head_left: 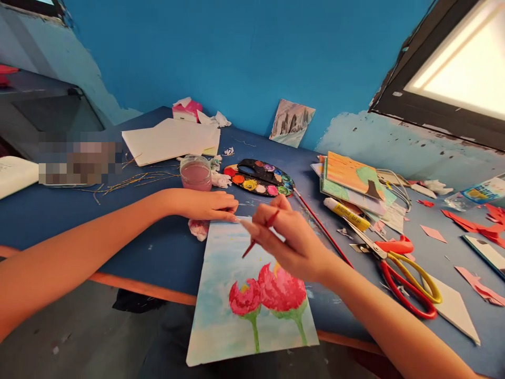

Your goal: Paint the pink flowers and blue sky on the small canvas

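Bare slender forearms (98, 250), bare hands (294, 247), long fingernails (248, 228)

looks like i'm in an art room or craft workshop: blue desk (165, 252) with my flower painting (252, 302), paint palette (259, 188), jar of pinkish water (196, 175), scissors (381, 253), red paper scraps (473, 226); another picture (292, 123) leans against the patchy blue wall (252, 63).

Painting (252, 300) lay across the near edge of the table (169, 252), partly overhanging. Left hand (215, 206) rested at its far edge; right hand (295, 242), small brush (250, 247) in its fingers (262, 234), was above it. Behind the painting I noted the palette (258, 178), jar (196, 175) to its left. Long brush (323, 229) lay right of the painting. Farther right: scissors (381, 251), glue tube (347, 212) just behind, stacked pictures (351, 176) beyond. Tissue box (187, 111) stood back left.
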Demonstrator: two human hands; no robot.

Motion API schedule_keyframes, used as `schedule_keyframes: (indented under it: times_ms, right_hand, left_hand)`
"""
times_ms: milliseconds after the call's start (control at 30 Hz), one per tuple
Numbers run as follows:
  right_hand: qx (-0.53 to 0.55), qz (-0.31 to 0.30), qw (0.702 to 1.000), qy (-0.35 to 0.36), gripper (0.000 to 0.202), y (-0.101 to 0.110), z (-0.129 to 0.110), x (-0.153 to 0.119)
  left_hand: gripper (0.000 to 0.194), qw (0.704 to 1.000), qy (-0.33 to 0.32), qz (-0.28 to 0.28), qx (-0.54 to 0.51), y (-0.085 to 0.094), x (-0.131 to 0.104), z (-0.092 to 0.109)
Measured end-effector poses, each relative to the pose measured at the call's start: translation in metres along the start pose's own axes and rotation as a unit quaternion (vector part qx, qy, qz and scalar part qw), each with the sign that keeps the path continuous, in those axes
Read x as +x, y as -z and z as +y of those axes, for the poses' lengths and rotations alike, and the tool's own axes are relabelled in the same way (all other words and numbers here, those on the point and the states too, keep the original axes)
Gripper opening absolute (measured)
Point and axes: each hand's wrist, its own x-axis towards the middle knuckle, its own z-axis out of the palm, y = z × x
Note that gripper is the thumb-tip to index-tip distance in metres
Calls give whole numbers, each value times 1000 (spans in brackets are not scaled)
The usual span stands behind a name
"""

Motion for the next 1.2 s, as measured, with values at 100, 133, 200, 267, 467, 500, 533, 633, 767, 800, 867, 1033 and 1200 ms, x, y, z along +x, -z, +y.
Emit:
schedule_keyframes:
  times_ms: [100, 133, 200, 267, 467, 500, 533, 633, 767, 800, 867, 1033, 1200]
  right_hand:
    - [-6, -5, 1000, 20, 37, -9, -2, -20]
    - [-8, -3, 1000, 21, 36, -11, 0, -24]
    - [-15, -1, 1000, 24, 34, -14, 5, -28]
    - [-22, -6, 999, 26, 32, -15, 8, -29]
    - [-23, -23, 999, 4, 32, -17, 10, -28]
    - [-22, -21, 1000, 3, 32, -17, 10, -28]
    - [-20, -18, 1000, 5, 32, -17, 11, -28]
    - [-19, -10, 1000, 5, 32, -16, 11, -28]
    - [-24, -14, 1000, 2, 32, -15, 10, -28]
    - [-27, -15, 1000, 6, 32, -15, 9, -28]
    - [-34, -17, 999, 12, 31, -16, 9, -28]
    - [-48, -10, 998, 25, 30, -14, 5, -28]
    - [-48, 76, 995, 34, 33, 9, -3, -18]
  left_hand:
    - [39, 999, -14, -47, -14, 3, -1, 3]
    - [39, 999, -11, -48, -15, 3, -1, 4]
    - [39, 999, -9, -46, -11, 4, -2, 6]
    - [38, 999, -10, -42, -9, 3, -1, 7]
    - [35, 999, -3, -43, -8, 1, 0, 8]
    - [34, 999, -2, -43, -10, 1, 0, 8]
    - [35, 999, -1, -45, -10, 1, 0, 7]
    - [39, 999, 7, -50, -15, 1, 0, 4]
    - [45, 999, 11, -43, -17, 1, 1, 2]
    - [46, 999, 11, -42, -16, 1, 2, 2]
    - [47, 999, 9, -40, -15, 1, 1, 4]
    - [45, 999, -8, -35, -8, 3, 0, 6]
    - [45, 998, -37, -39, 10, 3, -1, 2]
